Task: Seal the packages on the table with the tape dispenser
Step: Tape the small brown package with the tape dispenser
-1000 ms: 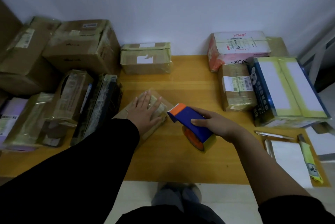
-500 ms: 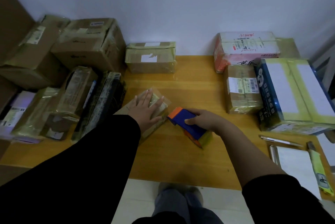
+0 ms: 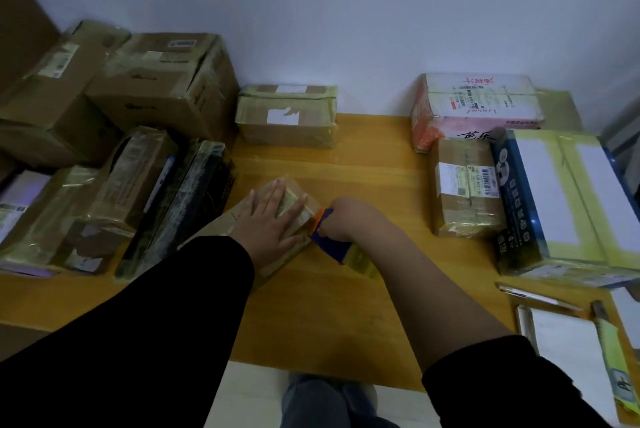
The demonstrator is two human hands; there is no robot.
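Observation:
A small brown cardboard package (image 3: 297, 197) with yellowish tape lies on the wooden table (image 3: 311, 316) just left of centre. My left hand (image 3: 268, 219) presses flat on its top with fingers spread. My right hand (image 3: 346, 219) grips the blue and orange tape dispenser (image 3: 329, 242), whose orange front end touches the package's right edge. The tape roll shows yellowish below my right wrist.
Several taped cartons are piled at the left (image 3: 156, 88). One brown box (image 3: 289, 119) stands at the back centre. A pink and white box (image 3: 481, 105), a small labelled box (image 3: 465, 188) and a blue box (image 3: 568, 206) sit at the right. A pen (image 3: 533, 296), a notepad (image 3: 568, 351) and a yellow cutter (image 3: 613, 351) lie front right.
My right hand has carried the tape dispenser leftward from the open tabletop until its front end meets the package. My left hand has stayed flat on the package.

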